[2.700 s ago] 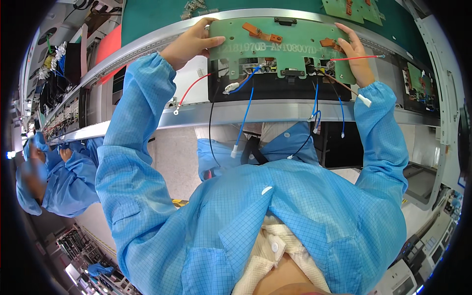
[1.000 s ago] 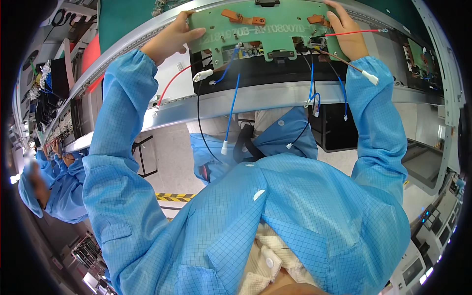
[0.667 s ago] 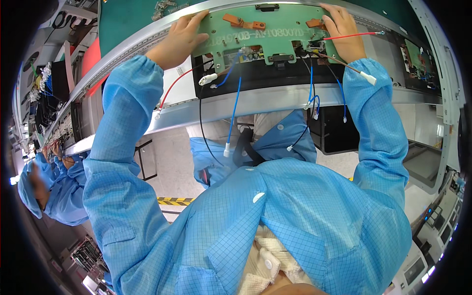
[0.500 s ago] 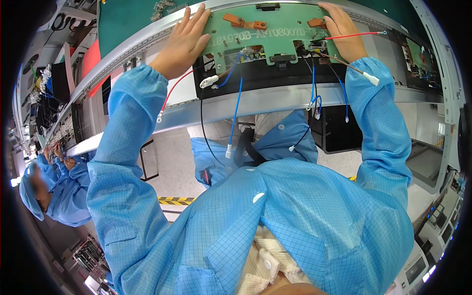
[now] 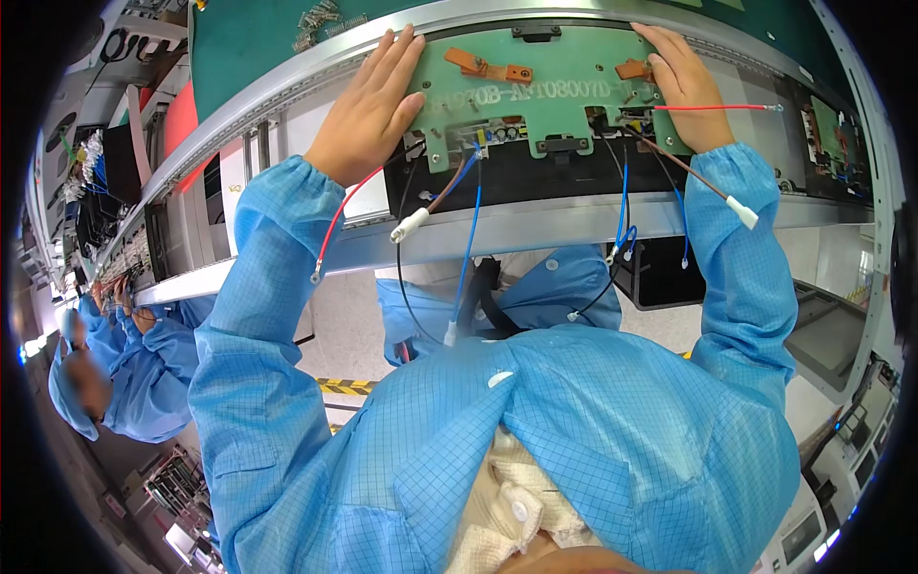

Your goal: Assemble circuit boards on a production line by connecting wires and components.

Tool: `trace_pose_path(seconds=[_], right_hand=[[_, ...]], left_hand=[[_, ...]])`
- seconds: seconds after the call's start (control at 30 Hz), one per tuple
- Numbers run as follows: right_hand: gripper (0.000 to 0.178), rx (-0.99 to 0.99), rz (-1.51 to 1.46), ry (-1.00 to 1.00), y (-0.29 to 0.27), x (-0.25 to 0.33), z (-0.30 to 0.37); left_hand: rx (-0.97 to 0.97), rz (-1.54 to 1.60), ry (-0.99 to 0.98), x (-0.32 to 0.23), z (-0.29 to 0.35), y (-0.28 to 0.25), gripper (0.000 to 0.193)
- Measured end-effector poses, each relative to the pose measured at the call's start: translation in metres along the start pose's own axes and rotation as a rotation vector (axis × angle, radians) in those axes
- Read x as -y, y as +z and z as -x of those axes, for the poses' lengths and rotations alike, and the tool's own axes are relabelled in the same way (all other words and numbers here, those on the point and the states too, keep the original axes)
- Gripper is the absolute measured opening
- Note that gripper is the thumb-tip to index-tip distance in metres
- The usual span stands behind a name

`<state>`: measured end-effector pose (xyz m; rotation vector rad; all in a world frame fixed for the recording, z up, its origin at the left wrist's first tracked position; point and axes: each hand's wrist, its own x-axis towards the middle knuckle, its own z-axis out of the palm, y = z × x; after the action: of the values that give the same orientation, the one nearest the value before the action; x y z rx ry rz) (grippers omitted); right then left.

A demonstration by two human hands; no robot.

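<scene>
Nearest: blue anti-static smock (image 5: 574, 421), both sleeves raised toward the line. Loose leads hang below the work, toward the wearer from both grips: a blue wire (image 5: 469, 258), a red wire (image 5: 335, 225) under the left wrist, a white-capped lead (image 5: 409, 226), thin black wires looping between. Next: left hand (image 5: 368, 110), laid flat with fingers spread, palm down on the left end of the green fixture plate (image 5: 535, 81); its grip encloses nothing, only presses. Half a second earlier the same hand was already flattening there; a second ago it was curled round the plate's left edge, so it has gone from clasping to pressing. Right hand (image 5: 684, 81), fingers bent over the plate's right end, covering an orange clip; whether it pinches the thin red lead (image 5: 717, 107) running out from under its fingers to the right I cannot tell. Between the two grips: two orange clips (image 5: 488, 67) on the plate's upper face, small components at its lower edge, a black housing (image 5: 535, 177) beneath. The plate sits higher in view than a few seconds back, seemingly seated on the housing on the grey conveyor rail (image 5: 535, 230); judged, seating looks nearly complete. Beyond the grips: green belt surface (image 5: 258, 38). Far left: a co-worker in blue (image 5: 124, 373).
</scene>
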<state>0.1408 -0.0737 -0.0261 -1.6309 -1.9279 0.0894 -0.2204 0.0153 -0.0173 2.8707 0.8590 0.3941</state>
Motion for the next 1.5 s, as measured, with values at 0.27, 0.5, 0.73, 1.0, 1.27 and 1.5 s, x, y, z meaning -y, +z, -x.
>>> trace_pose_path(seconds=[0.27, 0.5, 0.73, 1.0, 1.27, 1.5], right_hand=[[0.038, 0.009, 0.021, 0.02, 0.033, -0.025, 0.001], [0.035, -0.141, -0.135, 0.111, 0.109, -0.02, -0.03], [0.033, -0.542, -0.252, 0.178, 0.151, -0.056, -0.023], [0.033, -0.705, -0.295, 0.409, 0.223, -0.13, -0.052], [0.029, -0.806, -0.386, 0.46, 0.256, -0.138, -0.052], [0.023, -0.801, -0.375, 0.414, 0.118, -0.051, 0.024]], left_hand=[[0.015, 0.021, -0.005, 0.02, -0.009, 0.03, 0.056], [0.203, 0.072, -0.009, 0.11, 0.001, 0.043, 0.06], [-0.401, 0.517, 0.343, 0.09, 0.049, -0.107, 0.037], [-0.727, 1.105, 0.904, 0.073, -0.035, -0.031, 0.024], [-0.804, 1.223, 0.895, 0.074, -0.027, 0.02, 0.025], [-0.897, 1.329, 0.861, -0.06, 0.05, -0.061, 0.027]])
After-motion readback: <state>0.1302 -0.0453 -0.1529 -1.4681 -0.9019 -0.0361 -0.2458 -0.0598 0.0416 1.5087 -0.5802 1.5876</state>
